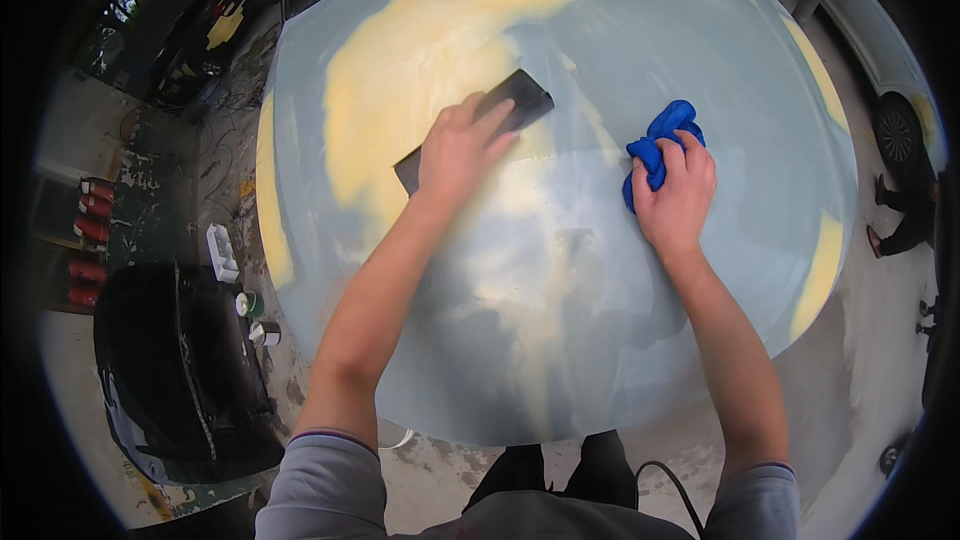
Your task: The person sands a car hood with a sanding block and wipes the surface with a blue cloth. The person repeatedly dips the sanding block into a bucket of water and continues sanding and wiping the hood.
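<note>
A large, curved car hood in grey primer with patches of yellow filler lies before me. On its left half, my left hand presses a long, dark sanding block against the filler. My fingers lie over the block's middle, slightly blurred, and both its ends stick out past them. To the right, my right hand is closed around a bunched blue cloth that rests on the grey surface. Part of the cloth is hidden beneath the palm.
At lower left stands a black car panel, with a white tray and small cans beside it. Red cylinders line the left wall. A silver car and a person's legs are at the right.
</note>
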Motion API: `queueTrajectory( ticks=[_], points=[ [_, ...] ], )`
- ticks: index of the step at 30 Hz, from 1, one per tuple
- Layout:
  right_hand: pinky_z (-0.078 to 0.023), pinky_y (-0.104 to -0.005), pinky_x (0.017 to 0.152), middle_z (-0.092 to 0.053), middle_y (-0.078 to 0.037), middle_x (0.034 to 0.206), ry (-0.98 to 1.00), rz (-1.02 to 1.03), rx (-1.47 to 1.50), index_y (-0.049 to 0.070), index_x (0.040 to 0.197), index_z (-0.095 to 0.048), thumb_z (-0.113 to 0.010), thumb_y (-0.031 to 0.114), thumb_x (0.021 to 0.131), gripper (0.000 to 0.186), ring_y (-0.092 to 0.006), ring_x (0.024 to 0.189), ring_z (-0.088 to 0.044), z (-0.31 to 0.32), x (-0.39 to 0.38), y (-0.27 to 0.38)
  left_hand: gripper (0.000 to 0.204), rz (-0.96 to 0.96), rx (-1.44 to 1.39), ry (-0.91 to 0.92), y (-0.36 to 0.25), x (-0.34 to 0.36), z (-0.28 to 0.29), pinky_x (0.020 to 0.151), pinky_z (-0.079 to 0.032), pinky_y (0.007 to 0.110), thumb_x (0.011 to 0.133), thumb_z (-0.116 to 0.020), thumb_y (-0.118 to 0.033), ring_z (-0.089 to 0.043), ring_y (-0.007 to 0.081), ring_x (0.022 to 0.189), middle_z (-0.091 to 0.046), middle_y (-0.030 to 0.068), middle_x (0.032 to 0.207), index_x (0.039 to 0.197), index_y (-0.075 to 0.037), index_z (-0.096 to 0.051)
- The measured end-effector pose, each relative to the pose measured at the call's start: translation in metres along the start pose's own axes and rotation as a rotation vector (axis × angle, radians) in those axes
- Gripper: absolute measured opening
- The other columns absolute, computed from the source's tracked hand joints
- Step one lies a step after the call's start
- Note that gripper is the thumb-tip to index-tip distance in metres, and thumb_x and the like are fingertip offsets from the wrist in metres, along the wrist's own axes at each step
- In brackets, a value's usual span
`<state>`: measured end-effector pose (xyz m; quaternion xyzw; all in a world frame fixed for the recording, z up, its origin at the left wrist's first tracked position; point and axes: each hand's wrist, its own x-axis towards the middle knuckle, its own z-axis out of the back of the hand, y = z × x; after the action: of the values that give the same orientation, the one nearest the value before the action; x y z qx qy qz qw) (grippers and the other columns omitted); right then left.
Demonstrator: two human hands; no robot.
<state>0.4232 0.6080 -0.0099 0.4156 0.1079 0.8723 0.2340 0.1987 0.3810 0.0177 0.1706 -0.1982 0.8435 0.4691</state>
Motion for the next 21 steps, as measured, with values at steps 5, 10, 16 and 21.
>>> queueTrajectory(
  ticks=[5,10,16,21],
  points=[
    [-0.049,-0.0563,0.107,-0.065,-0.018,0.141,-0.016,-0.02,-0.019,0.009,0.121,-0.073,-0.085,0.019,0.087,0.037,-0.0427,0.126,-0.061,0.003,-0.001,-0.004,0.057,-0.119,-0.024,0.006,-0.054,-0.136,0.052,0.102,-0.061,0.046,0.083,-0.093,-0.031,-0.069,0.0355,0.12,-0.068,0.0158,0.146,0.138,-0.022,-0.081],
    [-0.05,-0.0551,0.106,-0.065,-0.017,0.14,0.014,-0.003,-0.021,0.009,0.121,-0.073,-0.085,0.019,0.086,0.038,-0.0421,0.126,-0.061,0.007,-0.001,0.01,0.051,-0.082,0.099,-0.066,0.032,-0.015,0.023,0.098,-0.062,0.045,0.094,-0.087,-0.036,-0.07,0.0334,0.118,-0.07,0.0121,0.146,0.144,-0.026,-0.078],
    [-0.05,-0.0549,0.107,-0.065,-0.016,0.139,0.009,0.018,0.004,0.01,0.12,-0.073,-0.085,0.021,0.088,0.037,-0.0407,0.128,-0.06,-0.002,0.004,0.015,0.048,0.162,0.117,-0.045,0.079,0.059,0.0,0.101,-0.061,0.049,0.103,-0.077,-0.046,-0.071,0.0396,0.121,-0.072,0.0166,0.145,0.144,-0.022,-0.077],
    [-0.048,-0.0565,0.11,-0.063,-0.018,0.143,0.021,-0.019,-0.007,0.008,0.122,-0.072,-0.085,0.02,0.089,0.038,-0.0435,0.129,-0.059,0.004,-0.001,-0.013,0.054,0.018,0.005,-0.033,-0.014,-0.092,0.035,0.1,-0.061,0.046,0.089,-0.091,-0.03,-0.069,0.0364,0.122,-0.069,0.0156,0.148,0.14,-0.021,-0.08]
  ],
)
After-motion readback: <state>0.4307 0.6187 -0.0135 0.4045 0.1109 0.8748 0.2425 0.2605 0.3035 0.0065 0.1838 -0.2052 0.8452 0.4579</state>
